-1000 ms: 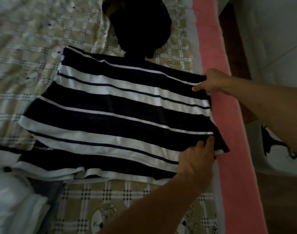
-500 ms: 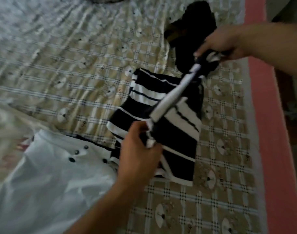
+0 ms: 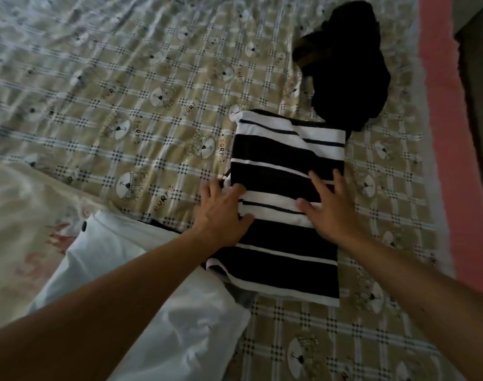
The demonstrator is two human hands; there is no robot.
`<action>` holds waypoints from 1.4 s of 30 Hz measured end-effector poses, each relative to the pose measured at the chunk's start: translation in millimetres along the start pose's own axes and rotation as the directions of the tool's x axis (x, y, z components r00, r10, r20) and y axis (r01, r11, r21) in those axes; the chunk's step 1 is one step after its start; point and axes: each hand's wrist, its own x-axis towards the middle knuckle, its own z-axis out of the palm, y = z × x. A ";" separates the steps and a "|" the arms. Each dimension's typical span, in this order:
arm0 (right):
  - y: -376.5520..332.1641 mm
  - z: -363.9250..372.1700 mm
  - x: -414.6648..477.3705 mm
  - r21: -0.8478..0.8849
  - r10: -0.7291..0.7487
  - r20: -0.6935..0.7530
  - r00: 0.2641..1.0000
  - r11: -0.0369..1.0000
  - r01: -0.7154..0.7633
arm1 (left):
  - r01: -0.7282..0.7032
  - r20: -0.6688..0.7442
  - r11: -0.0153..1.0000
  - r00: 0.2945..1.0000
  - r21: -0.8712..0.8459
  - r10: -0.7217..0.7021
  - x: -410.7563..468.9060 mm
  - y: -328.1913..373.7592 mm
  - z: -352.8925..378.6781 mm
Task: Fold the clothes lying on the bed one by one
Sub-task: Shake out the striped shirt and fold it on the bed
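A black-and-white striped shirt (image 3: 284,160) lies folded into a narrow rectangle on the checked bedsheet (image 3: 125,105). My left hand (image 3: 221,213) rests flat on its left edge, fingers spread. Flat on the shirt's middle right lies my right hand (image 3: 328,207), fingers apart too. Neither hand grips the cloth. A white garment with dark buttons (image 3: 152,298) lies at the lower left, partly under my left forearm and touching the shirt's lower left corner. A black garment (image 3: 347,70) lies crumpled just beyond the shirt's far end.
A pink band (image 3: 449,133) runs along the bed's right edge, with dark floor beyond it. A pale cream cloth with faint red marks (image 3: 23,229) lies at the left. Bare sheet stretches to the left of the shirt and at the far side.
A second ago the shirt lay wide and both hands held its right edge. They lifted that edge and folded it over to the left. Now the shirt lies narrow and both hands press flat on it.
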 end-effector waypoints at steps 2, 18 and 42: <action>12.4 5.8 -18.6 0.210 0.055 -0.098 0.994 0.977 -0.033 | -0.011 -0.037 0.999 0.999 -0.049 0.010 9.3 -3.1 0.9; 37.3 -83.4 -106.2 0.721 0.008 -0.011 1.000 0.693 0.002 | -0.007 0.116 0.776 0.988 -0.631 0.104 -56.6 66.3 -34.1; 120.0 20.2 -204.4 -0.136 -0.072 -0.187 0.980 0.990 0.047 | -0.530 0.016 0.799 0.836 0.284 0.548 -97.8 124.8 144.3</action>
